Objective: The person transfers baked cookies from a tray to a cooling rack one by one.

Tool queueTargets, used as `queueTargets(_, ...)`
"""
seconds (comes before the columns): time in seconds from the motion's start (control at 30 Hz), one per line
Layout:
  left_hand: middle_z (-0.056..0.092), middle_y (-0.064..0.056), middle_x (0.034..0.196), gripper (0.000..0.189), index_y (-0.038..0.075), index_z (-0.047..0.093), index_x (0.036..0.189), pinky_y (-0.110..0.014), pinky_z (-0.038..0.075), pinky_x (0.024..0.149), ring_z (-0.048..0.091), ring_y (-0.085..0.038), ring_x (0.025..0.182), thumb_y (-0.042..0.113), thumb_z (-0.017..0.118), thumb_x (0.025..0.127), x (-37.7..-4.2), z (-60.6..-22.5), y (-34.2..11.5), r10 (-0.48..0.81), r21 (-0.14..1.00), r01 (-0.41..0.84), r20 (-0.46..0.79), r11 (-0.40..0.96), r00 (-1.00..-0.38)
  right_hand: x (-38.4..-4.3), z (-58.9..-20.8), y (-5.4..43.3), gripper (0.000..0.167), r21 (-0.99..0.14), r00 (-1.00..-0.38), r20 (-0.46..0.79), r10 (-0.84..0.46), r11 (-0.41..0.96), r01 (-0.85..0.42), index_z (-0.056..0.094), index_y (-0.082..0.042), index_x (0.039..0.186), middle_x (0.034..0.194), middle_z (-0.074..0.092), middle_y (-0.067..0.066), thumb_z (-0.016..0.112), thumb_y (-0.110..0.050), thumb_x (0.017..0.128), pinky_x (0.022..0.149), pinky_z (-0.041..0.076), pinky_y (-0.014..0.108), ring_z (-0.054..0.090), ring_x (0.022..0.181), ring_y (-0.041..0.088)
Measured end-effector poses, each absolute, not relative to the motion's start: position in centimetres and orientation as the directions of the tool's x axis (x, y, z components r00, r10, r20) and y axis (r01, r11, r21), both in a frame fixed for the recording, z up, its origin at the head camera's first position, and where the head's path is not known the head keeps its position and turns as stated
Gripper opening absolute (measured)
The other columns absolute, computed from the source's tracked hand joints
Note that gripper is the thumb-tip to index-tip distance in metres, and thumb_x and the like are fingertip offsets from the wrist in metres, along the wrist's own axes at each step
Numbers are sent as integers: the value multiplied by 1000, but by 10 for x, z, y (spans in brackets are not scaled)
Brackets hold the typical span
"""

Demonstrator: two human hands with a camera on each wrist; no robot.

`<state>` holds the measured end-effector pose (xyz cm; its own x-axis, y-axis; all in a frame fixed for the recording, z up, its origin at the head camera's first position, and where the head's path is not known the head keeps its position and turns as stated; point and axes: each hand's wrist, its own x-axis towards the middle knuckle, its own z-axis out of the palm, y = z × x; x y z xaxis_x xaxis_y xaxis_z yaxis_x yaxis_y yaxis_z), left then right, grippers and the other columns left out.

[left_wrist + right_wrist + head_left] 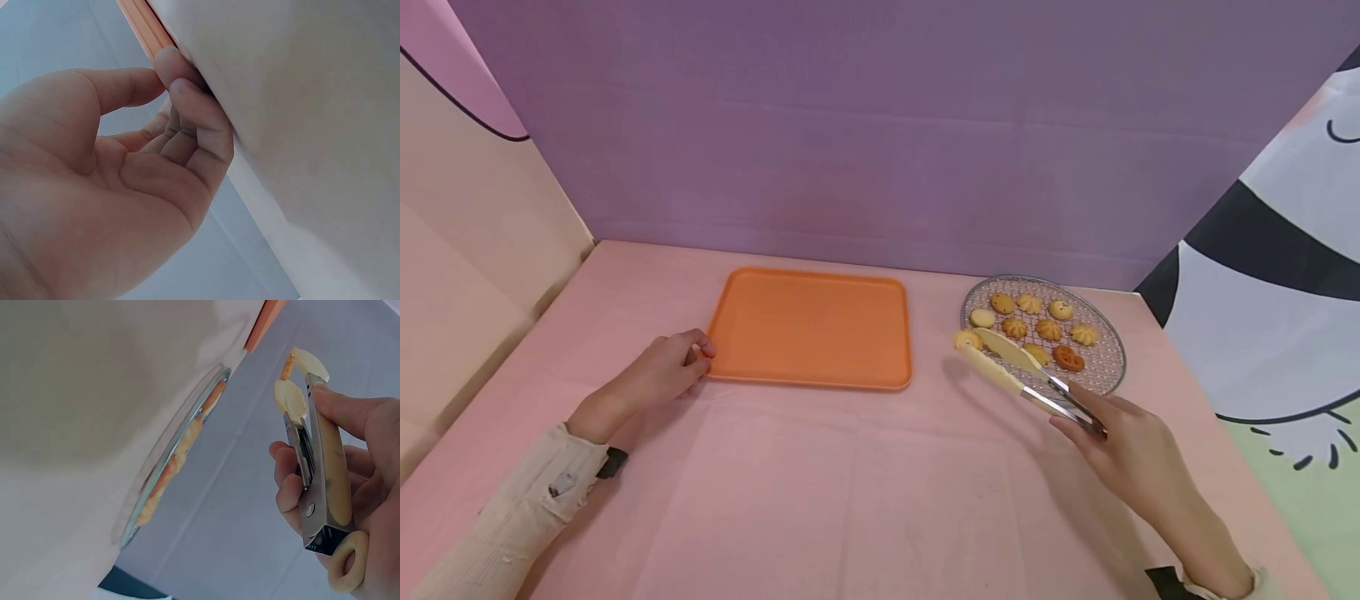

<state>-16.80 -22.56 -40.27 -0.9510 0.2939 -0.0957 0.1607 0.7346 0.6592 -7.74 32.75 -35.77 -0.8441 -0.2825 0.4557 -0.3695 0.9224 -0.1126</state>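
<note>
My right hand (1131, 454) grips a pair of metal tongs (322, 462) with cream-coloured tips. Between those tips a round, pale golden cookie (967, 339) is pinched, raised over the table at the near left edge of the round wire rack (1108, 367). Several cookies of different shapes lie on that rack, among them a brown pretzel-shaped one (1068, 358). On the left, my left hand (662, 371) pinches the near left corner of an orange rectangular tray (808, 329), thumb and fingertips at its rim. Nothing lies on the tray.
Pink cloth (850, 483) covers the table. A purple panel (880, 142) rises behind the tray and rack, a pale panel (467, 225) stands at the left, and a printed panel with black and white shapes (1285, 317) stands at the right.
</note>
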Motion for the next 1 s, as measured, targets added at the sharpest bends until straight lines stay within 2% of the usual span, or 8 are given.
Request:
queueTargets(0.17, 57, -3, 64, 12, -1, 55, 109, -27, 45, 51, 51, -15, 51, 4, 55, 98, -168, -402, -225, 294, 657, 162, -95, 737, -951, -69, -361, 345, 47, -119, -858, 452, -245, 936, -330, 72, -3, 116, 59, 45, -8, 85, -23, 76, 52, 32, 28, 38, 57, 11)
queueTargets(0.4, 57, -5, 67, 12, -2, 56, 109, -26, 46, 50, 51, -14, 53, 4, 56, 98, -167, -401, -224, 295, 662, 164, -90, 731, -951, -56, -365, 369, 48, -144, -910, 382, -162, 962, -232, 69, 3, 117, 54, 38, -7, 82, -27, 82, 50, 27, 27, 35, 55, 14)
queueTargets(0.53, 57, -5, 67, 12, -2, 56, 109, -26, 46, 50, 51, -14, 53, 4, 56, 98, -167, -401, -224, 292, 660, 161, -93, 734, -952, -50, -368, 383, 49, -153, -922, 364, -134, 968, -201, 69, 5, 116, 54, 49, -3, 81, -28, 82, 51, 30, 29, 39, 55, 17)
queueTargets(0.63, 57, -5, 67, 13, -2, 56, 109, -27, 46, 51, 51, -15, 53, 4, 55, 98, -167, -401, -224, 294, 663, 159, -96, 732, -951, -45, -370, 394, 49, -154, -928, 354, -119, 971, -183, 69, 6, 114, 65, 65, 10, 83, -28, 80, 51, 33, 30, 42, 55, 19)
queueTargets(0.77, 57, -5, 68, 13, -2, 55, 109, -27, 46, 51, 51, -15, 54, 4, 55, 98, -167, -401, -224, 296, 665, 160, -96, 729, -950, -41, -373, 406, 46, -151, -923, 365, -121, 971, -186, 71, 5, 109, 77, 70, 18, 86, -23, 76, 50, 37, 34, 47, 55, 21)
queueTargets(0.9, 58, -6, 67, 12, -3, 55, 109, -27, 47, 51, 52, -15, 54, 3, 54, 98, -167, -401, -224, 294, 664, 158, -96, 730, -951, -39, -373, 411, 41, -152, -920, 373, -124, 969, -193, 72, 1, 104, 75, 69, 14, 87, -21, 73, 51, 42, 42, 51, 56, 24)
queueTargets(1.0, 58, -6, 66, 12, -3, 55, 108, -27, 47, 51, 52, -16, 53, 3, 54, 98, -167, -401, -224, 297, 670, 159, -96, 725, -950, -39, -372, 412, 40, -159, -932, 345, -111, 972, -175, 72, 0, 104, 78, 70, 14, 87, -22, 74, 53, 44, 44, 53, 58, 24)
